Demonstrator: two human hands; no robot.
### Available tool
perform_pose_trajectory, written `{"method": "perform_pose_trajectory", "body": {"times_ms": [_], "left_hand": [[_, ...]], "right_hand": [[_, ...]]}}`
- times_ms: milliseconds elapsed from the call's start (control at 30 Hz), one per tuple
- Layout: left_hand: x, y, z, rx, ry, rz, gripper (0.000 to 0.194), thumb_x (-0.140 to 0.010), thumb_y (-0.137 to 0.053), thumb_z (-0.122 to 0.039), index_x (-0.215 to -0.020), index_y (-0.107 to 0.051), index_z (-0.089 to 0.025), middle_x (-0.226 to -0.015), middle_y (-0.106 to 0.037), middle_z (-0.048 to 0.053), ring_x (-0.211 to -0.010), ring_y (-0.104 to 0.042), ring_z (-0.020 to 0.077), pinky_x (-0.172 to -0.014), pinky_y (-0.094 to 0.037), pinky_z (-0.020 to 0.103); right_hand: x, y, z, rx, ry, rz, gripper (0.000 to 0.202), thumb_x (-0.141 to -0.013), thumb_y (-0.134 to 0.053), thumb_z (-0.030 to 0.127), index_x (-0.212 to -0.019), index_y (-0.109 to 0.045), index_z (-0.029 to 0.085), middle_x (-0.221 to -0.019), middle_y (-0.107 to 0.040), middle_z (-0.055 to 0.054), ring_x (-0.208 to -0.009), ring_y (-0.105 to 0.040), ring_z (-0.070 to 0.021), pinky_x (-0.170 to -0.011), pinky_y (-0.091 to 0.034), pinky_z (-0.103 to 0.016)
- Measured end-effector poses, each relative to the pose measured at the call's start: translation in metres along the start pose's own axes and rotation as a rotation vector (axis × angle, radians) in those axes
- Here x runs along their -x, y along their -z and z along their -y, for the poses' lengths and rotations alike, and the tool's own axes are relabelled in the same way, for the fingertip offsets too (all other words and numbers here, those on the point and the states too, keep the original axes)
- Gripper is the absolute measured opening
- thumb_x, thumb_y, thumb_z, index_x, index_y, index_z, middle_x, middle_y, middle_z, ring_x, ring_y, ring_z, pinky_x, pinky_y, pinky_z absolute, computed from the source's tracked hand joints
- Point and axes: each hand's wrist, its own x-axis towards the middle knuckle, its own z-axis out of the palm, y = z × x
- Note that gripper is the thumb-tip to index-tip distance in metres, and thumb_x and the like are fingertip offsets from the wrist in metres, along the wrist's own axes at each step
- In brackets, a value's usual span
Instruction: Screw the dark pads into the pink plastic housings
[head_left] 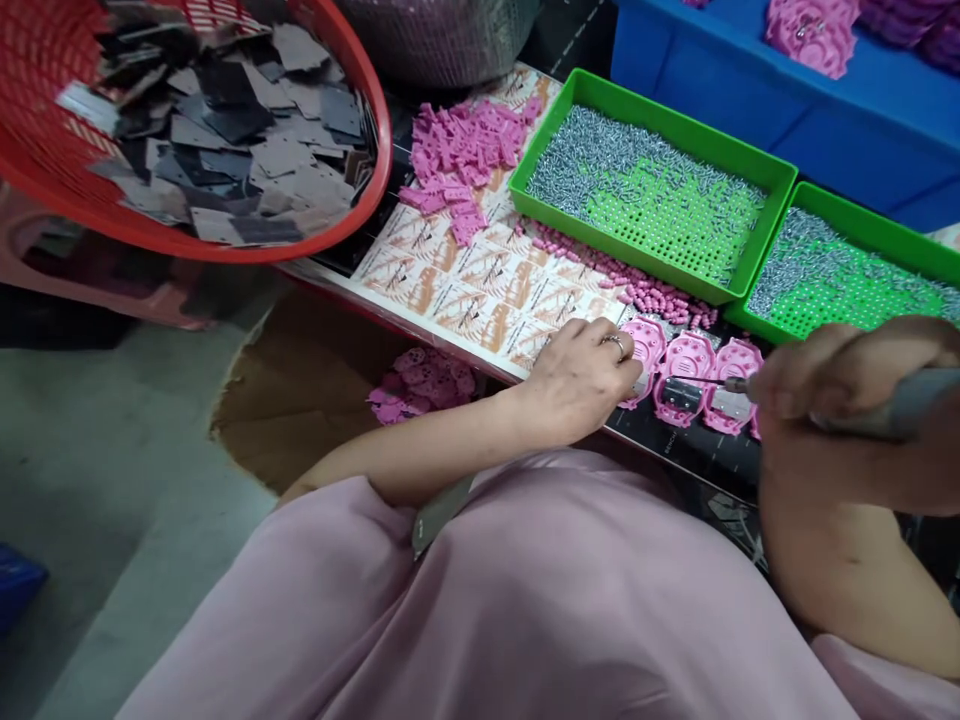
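Note:
My left hand (581,380) has its fingers curled over the edge of a pink plastic casing (646,345), at the left end of a row on the table's edge. My right hand (855,400) is closed around a grey-bodied screwdriver (926,400), blurred, with its thin shaft pointing left over the row. The shaft's tip reaches a second pink casing (686,360), which has a dark plate (682,394) in its lower part. Beside it lies another pink casing (735,365) with a lighter plate. My right hand hides the row's right end.
Two green trays (622,240) (814,325) of small screws stand behind the row. Small pink pieces (660,292) and a pile of pink parts (472,145) lie nearby. A red basket (379,130) of flat plates is at left, a blue bin (750,100) behind.

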Motion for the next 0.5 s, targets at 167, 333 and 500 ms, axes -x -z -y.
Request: {"method": "perform_pose_trajectory", "body": {"times_ms": [167,333,500], "left_hand": [[0.0,-0.001,0.0,-0.027,-0.006,-0.012,0.016,-0.092,-0.056,-0.024,-0.098,-0.07,-0.018,-0.097,-0.067,0.007,-0.095,-0.056,0.0242,-0.074,-0.038,0.037],[0.0,0.0,0.0,-0.019,-0.001,-0.013,0.015,-0.091,-0.056,-0.023,-0.095,-0.07,-0.018,-0.096,-0.068,0.007,-0.093,-0.056,0.0234,-0.072,-0.036,0.036],[-0.001,-0.002,0.0,-0.005,-0.008,-0.022,0.013,-0.09,-0.057,-0.022,-0.091,-0.069,-0.018,-0.095,-0.067,0.006,-0.093,-0.055,0.0231,-0.072,-0.035,0.035]], "right_hand": [[-0.007,-0.032,-0.004,0.009,-0.05,0.015,0.053,-0.087,-0.052,0.048,-0.047,-0.035,0.018,-0.041,-0.031,0.004,-0.035,-0.043,-0.0084,-0.031,-0.032,-0.025],[-0.006,-0.036,-0.008,0.006,-0.016,-0.016,0.054,-0.086,-0.055,0.046,-0.046,-0.033,0.018,-0.041,-0.029,0.005,-0.032,-0.04,-0.0072,-0.029,-0.031,-0.025],[-0.006,-0.038,-0.011,0.012,-0.031,0.01,0.051,-0.086,-0.055,0.045,-0.047,-0.037,0.019,-0.04,-0.03,0.005,-0.033,-0.039,-0.0086,-0.03,-0.029,-0.027]]}}
